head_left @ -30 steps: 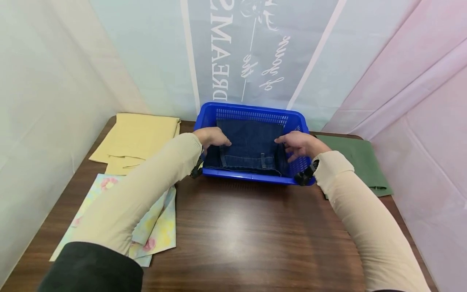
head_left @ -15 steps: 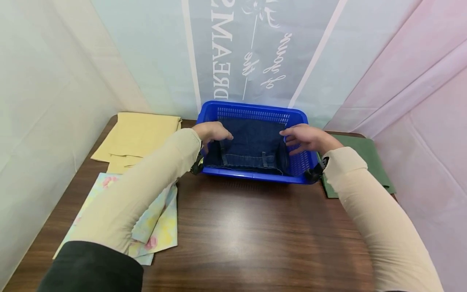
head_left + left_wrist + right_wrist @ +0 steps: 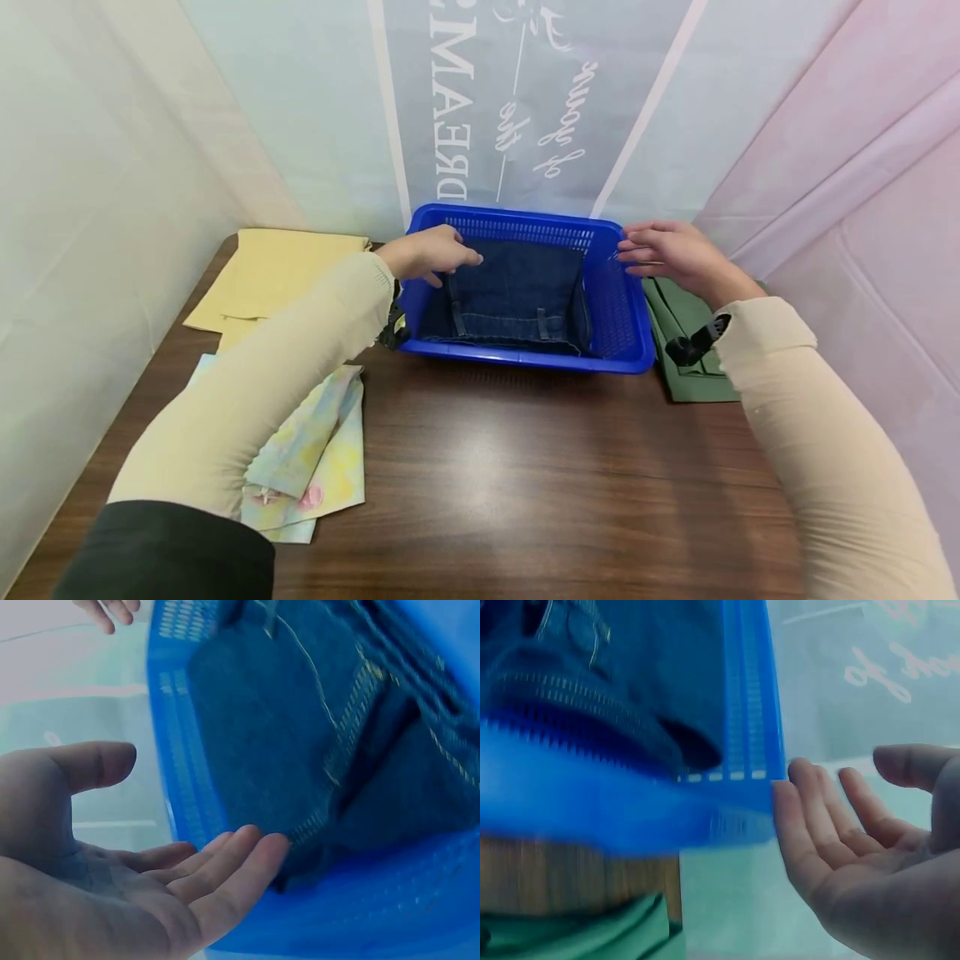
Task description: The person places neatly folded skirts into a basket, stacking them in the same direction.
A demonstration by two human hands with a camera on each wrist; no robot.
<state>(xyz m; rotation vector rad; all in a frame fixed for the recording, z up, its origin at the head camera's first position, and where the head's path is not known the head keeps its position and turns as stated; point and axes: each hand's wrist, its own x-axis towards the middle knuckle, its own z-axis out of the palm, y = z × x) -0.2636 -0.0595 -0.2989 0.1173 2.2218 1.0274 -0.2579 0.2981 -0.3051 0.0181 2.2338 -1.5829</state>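
Folded dark blue jeans lie in a blue plastic basket, waistband toward the near side. Over the basket's left end is my left hand, its fingers extended and nothing in them; in the left wrist view this hand has its palm turned up beside the denim. My right hand is outside the basket's right rim, above folded green cloth. Its fingers are straight and hold nothing. From the right wrist, the hand's fingertips appear close to the basket corner; whether they touch it I cannot tell.
Folded yellow cloth lies at the table's back left. Nearer, a floral pastel cloth is partly hidden under my left sleeve. The basket stands at the back of the brown wooden table, against a printed curtain.
My right hand has moved right, from inside the basket to beyond its right rim. The left hand has risen slightly toward the back. The jeans have stayed in the basket.
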